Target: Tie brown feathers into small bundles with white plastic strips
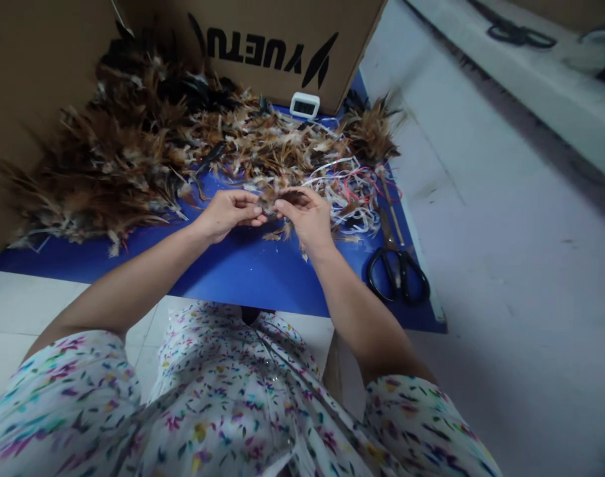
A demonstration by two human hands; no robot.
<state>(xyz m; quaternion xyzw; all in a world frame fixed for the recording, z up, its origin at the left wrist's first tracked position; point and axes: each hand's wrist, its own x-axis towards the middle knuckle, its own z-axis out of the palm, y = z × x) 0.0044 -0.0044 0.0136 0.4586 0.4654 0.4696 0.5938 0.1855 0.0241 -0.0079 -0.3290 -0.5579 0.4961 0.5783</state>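
A small brown feather [268, 201] is held up between my two hands, over the front part of the blue table [252, 275]. My left hand [232, 213] pinches it from the left with thumb and fingertips. From the other side my right hand [306, 215] grips it too, thumb against the bent fingers, with a darker tip showing behind them. How many feathers are pinched I cannot tell. Just beyond my hands lies a loose spread of brown and cream feathers [277, 149]. White and red strings [354, 199] lie tangled to the right of my right hand.
Black-handled scissors [397, 275] and a thin stick [392, 211] lie at the right edge. A big heap of brown feathers [113, 152] fills the left. A cardboard box [262, 23] stands behind, a small white digital clock [305, 105] before it. A feather bunch [370, 131] sits back right.
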